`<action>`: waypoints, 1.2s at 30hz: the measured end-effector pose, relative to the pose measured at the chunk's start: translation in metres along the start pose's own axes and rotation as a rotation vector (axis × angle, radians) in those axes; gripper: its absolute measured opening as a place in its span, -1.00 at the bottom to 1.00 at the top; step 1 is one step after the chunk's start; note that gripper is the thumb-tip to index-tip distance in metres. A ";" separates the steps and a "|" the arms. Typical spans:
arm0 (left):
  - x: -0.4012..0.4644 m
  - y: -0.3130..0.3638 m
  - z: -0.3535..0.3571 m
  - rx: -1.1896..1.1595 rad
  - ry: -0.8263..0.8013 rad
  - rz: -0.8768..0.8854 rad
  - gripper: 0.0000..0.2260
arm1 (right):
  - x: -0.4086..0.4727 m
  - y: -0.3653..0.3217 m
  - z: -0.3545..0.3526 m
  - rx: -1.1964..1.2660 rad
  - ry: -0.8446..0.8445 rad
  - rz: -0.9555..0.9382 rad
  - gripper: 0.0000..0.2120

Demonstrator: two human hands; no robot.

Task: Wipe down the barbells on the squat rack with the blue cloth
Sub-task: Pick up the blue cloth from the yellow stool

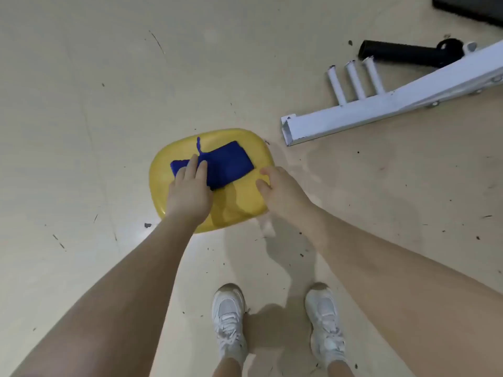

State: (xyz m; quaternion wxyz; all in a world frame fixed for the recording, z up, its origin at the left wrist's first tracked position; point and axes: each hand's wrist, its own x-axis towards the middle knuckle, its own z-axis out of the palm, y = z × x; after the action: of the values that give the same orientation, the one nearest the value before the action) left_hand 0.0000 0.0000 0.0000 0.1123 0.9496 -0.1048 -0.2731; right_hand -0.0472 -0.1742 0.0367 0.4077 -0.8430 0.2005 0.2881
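Note:
A folded blue cloth (227,164) lies on a round yellow stool seat (163,175) on the floor in front of me. My left hand (189,189) rests flat on the cloth's near left corner, fingers spread over it. My right hand (279,187) hovers over the seat's right edge, fingers curled a little, holding nothing. No barbell is in view; only the white base of the rack (381,104) shows at the upper right.
The white rack base carries three short white pegs (353,80). A black cylindrical roller (402,53) lies behind it. A dark object (471,6) sits in the top right corner. My two white shoes (228,322) stand on the scuffed beige floor below.

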 end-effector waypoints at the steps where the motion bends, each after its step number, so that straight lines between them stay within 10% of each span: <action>1: 0.012 -0.002 0.010 0.028 0.038 0.032 -0.48 | 0.012 0.003 0.003 -0.024 -0.005 -0.013 -0.59; 8: 0.054 -0.005 0.030 0.158 0.026 -0.080 -0.51 | 0.050 0.031 0.007 -0.111 0.013 -0.036 -0.65; 14: 0.012 0.039 -0.031 -0.371 0.031 0.130 -0.76 | 0.011 0.004 -0.051 0.148 0.018 0.024 -0.69; 23: -0.096 0.159 -0.224 -0.980 -0.444 0.354 -0.85 | -0.164 -0.090 -0.202 0.395 0.139 -0.029 -0.73; 36: -0.177 0.357 -0.385 -0.725 -0.589 0.647 -0.78 | -0.341 -0.125 -0.395 0.421 0.600 -0.142 -0.84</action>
State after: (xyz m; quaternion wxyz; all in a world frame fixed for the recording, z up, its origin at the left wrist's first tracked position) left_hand 0.0127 -0.2339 0.5028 0.4751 0.6535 -0.3170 -0.4967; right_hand -0.1053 -0.3825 0.5278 0.5141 -0.7995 0.3068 -0.0482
